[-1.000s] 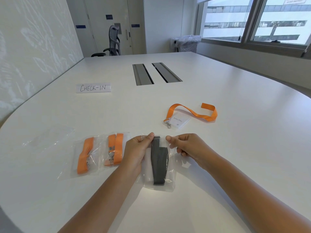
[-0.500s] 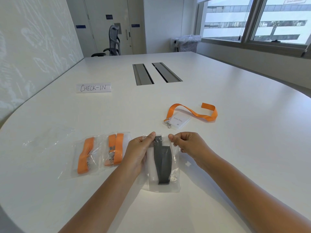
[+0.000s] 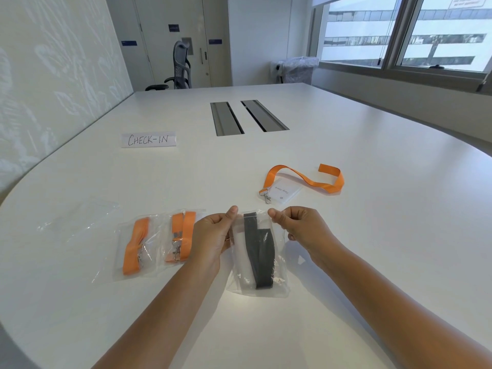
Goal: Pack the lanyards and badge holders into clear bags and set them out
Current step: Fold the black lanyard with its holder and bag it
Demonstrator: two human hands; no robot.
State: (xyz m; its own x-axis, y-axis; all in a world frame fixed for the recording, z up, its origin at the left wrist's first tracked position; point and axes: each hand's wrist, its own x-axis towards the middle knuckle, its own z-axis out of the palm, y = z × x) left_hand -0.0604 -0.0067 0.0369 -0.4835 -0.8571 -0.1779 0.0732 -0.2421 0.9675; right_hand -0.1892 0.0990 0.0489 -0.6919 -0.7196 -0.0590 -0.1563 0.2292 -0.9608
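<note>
A clear bag (image 3: 241, 275) with a folded dark grey lanyard (image 3: 259, 251) inside hangs between my hands, just above the white table (image 3: 346, 249). My left hand (image 3: 213, 235) pinches the bag's top left corner. My right hand (image 3: 298, 225) pinches its top right corner. Left of it lie two packed clear bags, each with a folded orange lanyard (image 3: 135, 246) (image 3: 182, 239). A loose orange lanyard (image 3: 306, 179) clipped to a badge holder (image 3: 283, 194) lies further back on the right.
An empty clear bag (image 3: 77, 219) lies at the far left. A paper sign reading CHECK-IN (image 3: 148, 139) sits further back. Two cable slots (image 3: 247, 117) are set in the table's middle. An office chair (image 3: 178, 66) stands beyond the far edge.
The bag with the grey lanyard has shifted slightly right and turned more upright. My right hand moved a little outward along the bag's top edge; my left hand stayed almost still.
</note>
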